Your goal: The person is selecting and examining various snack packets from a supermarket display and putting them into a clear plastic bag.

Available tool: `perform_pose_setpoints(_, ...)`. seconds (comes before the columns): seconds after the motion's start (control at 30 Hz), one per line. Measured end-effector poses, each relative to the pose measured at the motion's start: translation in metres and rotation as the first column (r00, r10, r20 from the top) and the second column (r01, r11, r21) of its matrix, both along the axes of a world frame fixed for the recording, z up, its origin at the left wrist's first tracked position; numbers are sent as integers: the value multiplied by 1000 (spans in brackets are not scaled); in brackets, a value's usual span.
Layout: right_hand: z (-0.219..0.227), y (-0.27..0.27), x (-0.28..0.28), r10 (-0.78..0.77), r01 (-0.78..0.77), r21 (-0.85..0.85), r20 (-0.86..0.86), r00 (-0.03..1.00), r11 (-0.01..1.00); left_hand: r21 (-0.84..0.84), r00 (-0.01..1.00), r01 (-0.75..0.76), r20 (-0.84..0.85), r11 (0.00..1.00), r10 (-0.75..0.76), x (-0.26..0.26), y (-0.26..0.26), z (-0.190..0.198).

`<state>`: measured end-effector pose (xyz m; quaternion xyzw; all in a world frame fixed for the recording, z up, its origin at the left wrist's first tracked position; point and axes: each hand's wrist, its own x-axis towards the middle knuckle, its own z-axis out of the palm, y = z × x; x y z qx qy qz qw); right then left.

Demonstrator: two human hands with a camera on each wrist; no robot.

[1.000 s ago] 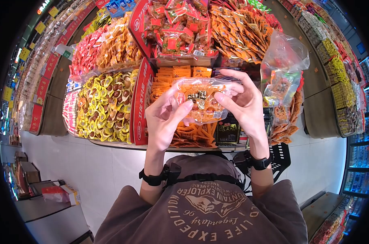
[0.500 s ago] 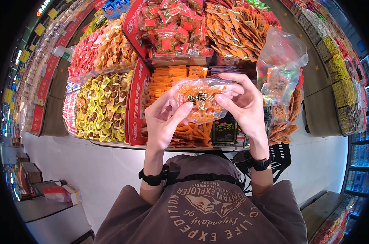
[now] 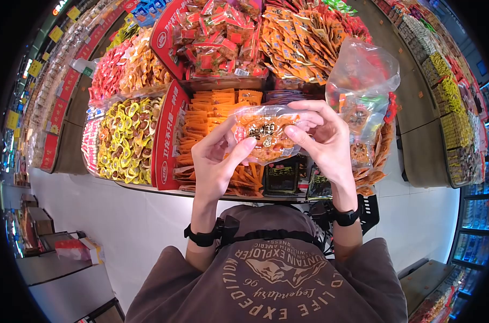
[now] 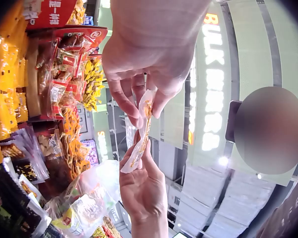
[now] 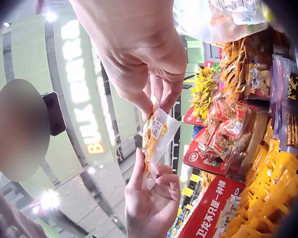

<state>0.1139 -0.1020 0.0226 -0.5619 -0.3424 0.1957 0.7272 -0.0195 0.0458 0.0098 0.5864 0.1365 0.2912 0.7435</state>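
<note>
Above orange packets (image 3: 207,113), both hands (image 3: 271,140) pinch a packet (image 3: 267,134), apparently snacks.

The black basket (image 3: 370,212) is partly hidden behind the right forearm (image 3: 346,237), the lit sign (image 3: 60,7) is cut off above, and fine print on the packet (image 3: 267,141) is unreadably small.

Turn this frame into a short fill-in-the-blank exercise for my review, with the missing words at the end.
In the head view, the left hand and right hand each lay a ____ on the packet.
The upright divider between the yellow packs and orange packs is ____.
The wrist straps are ____.
In Latin letters, the lit overhead sign reads ____.

Missing words: thumb; red; black; BULK.
</note>
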Motion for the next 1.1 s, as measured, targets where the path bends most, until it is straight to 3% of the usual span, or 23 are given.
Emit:
perform_pose_setpoints(0.73, -9, -43, 30, 31, -31, -23, 19, 999, 999, 32, 1000, -12, -16, 999, 12, 26, -46, -4)
perform_pose_setpoints(1.1, -15, -71, 39, 54, -56, -38, -50, 997, 998, 59, 1000, -5, -30, 998, 7, 34, -70, -13)
